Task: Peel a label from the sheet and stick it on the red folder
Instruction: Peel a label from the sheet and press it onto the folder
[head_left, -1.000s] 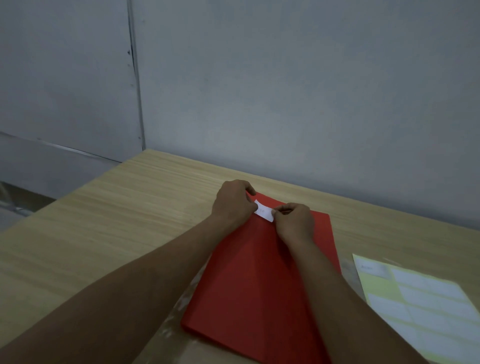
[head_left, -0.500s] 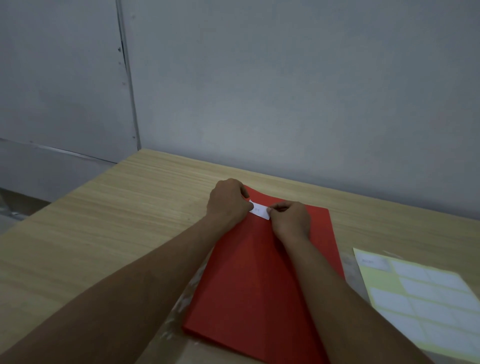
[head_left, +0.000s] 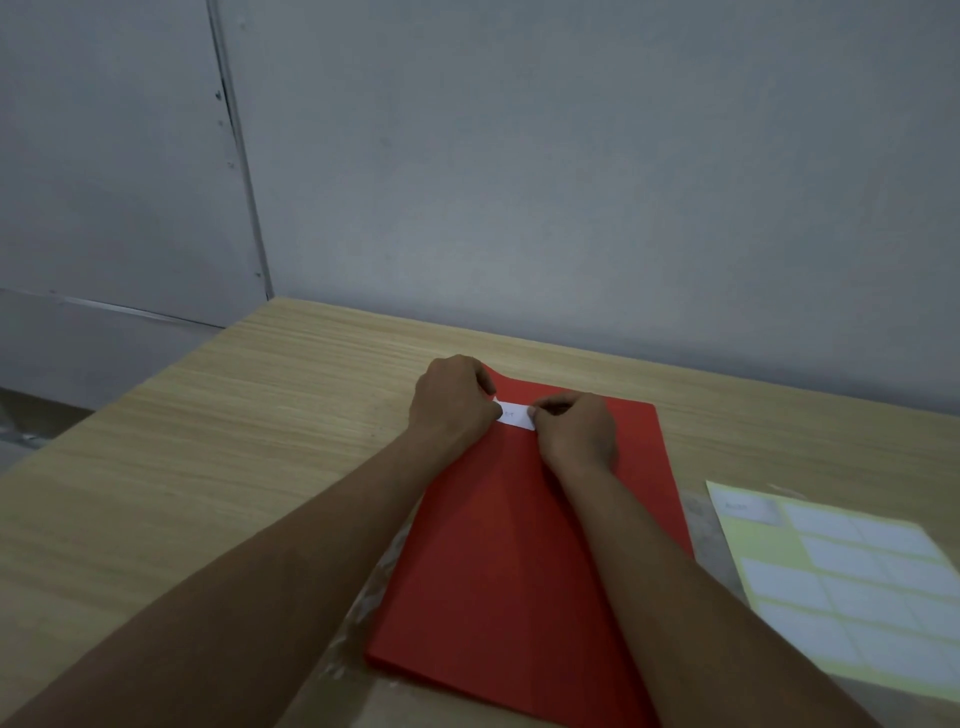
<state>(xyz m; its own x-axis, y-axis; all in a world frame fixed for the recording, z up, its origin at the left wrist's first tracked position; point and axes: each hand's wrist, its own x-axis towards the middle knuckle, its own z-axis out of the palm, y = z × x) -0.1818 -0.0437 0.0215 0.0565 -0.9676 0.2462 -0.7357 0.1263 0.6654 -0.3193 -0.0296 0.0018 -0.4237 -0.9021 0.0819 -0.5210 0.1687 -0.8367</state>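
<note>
A red folder (head_left: 498, 561) lies flat on the wooden table, its long side running away from me. A small white label (head_left: 515, 415) sits near the folder's far end, stretched between both hands. My left hand (head_left: 451, 399) pinches the label's left end with curled fingers. My right hand (head_left: 576, 431) pinches its right end. The label looks low against the red cover; I cannot tell how much of it is stuck. The label sheet (head_left: 852, 582), yellow-green backing with several white labels, lies on the table to the right of the folder.
The wooden table (head_left: 218, 447) reaches a grey wall (head_left: 571, 182) just beyond the folder. Its left edge drops off toward the floor at the left. Bare wood lies left of the folder.
Both hands with the label have shifted slightly toward the folder's far end and the label now lies flatter and more level on the cover. The view has drifted a little.
</note>
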